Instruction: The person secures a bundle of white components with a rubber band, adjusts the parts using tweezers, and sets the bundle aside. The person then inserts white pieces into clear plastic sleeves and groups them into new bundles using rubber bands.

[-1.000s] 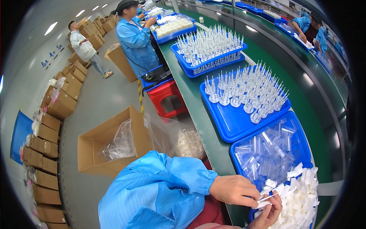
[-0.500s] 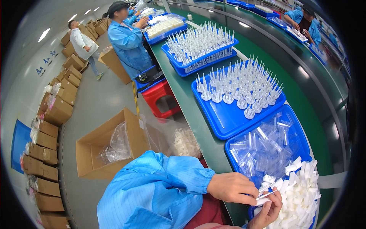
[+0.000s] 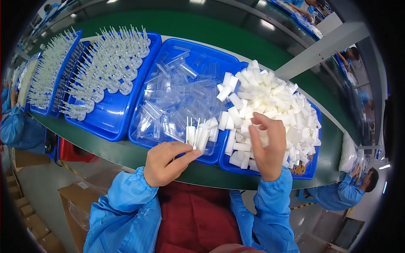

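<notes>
My left hand (image 3: 168, 163) pinches a small bundle of white strips with thin rods (image 3: 197, 134), held upright above the near edge of the tray of clear tubes. How the rods and strips join is too small to tell. My right hand (image 3: 270, 147) hovers at the heap of white foam-like pieces (image 3: 287, 107), thumb and fingers apart, with nothing visible between them. That heap overfills a blue tray (image 3: 310, 170), and some pieces spill toward the neighbouring one. Clear plastic tubes (image 3: 177, 95) lie loosely in the middle blue tray (image 3: 211, 46).
Farther left, a blue tray (image 3: 112, 131) holds upright clear parts with thin stems (image 3: 114, 63); another stemmed batch (image 3: 50, 76) stands beyond. A grey post (image 3: 320, 50) rises behind the heap. Green belt (image 3: 228, 25) runs along the back. A co-worker (image 3: 344, 189) sits at right.
My view has swung right, bringing the trays in front of me. My hands, close together before, are now apart: the left keeps the bundle, the right is open over the heap.
</notes>
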Motion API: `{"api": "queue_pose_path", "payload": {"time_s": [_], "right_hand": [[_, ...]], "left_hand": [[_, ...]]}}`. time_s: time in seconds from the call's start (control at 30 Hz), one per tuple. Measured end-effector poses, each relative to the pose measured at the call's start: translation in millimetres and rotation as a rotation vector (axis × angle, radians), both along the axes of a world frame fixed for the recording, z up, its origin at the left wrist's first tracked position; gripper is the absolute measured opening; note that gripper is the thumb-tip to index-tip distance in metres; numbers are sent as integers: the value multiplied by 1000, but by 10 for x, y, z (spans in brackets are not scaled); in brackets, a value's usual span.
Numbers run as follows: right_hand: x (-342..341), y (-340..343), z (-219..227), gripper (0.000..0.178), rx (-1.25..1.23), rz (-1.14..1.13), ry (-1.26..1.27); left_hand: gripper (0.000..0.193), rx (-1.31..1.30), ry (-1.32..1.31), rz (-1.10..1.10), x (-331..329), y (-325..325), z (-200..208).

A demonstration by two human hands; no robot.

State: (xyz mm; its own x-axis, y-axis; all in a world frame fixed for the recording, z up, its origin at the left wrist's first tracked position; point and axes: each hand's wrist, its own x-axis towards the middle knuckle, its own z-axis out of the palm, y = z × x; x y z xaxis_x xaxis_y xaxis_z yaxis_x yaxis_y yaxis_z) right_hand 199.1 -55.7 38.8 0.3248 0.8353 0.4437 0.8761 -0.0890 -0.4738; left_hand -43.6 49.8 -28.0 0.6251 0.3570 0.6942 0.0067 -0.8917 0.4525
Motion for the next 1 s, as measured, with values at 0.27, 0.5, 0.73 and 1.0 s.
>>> {"api": "queue_pose_path", "payload": {"time_s": [0.27, 0.5, 0.73, 1.0], "right_hand": [[-64, 309, -101, 40, -169, 47, -406], [-113, 307, -97, 40, -152, 67, -388], [-231, 211, -44, 37, 60, 148, 958], [-299, 143, -96, 41, 89, 128, 1503]], "left_hand": [[48, 42, -44, 64, -10, -44, -142], [45, 0, -41, 26, 11, -25, -172], [42, 97, 49, -20, 1, -35, -50], [40, 8, 22, -116, 48, -197, 295]]}}
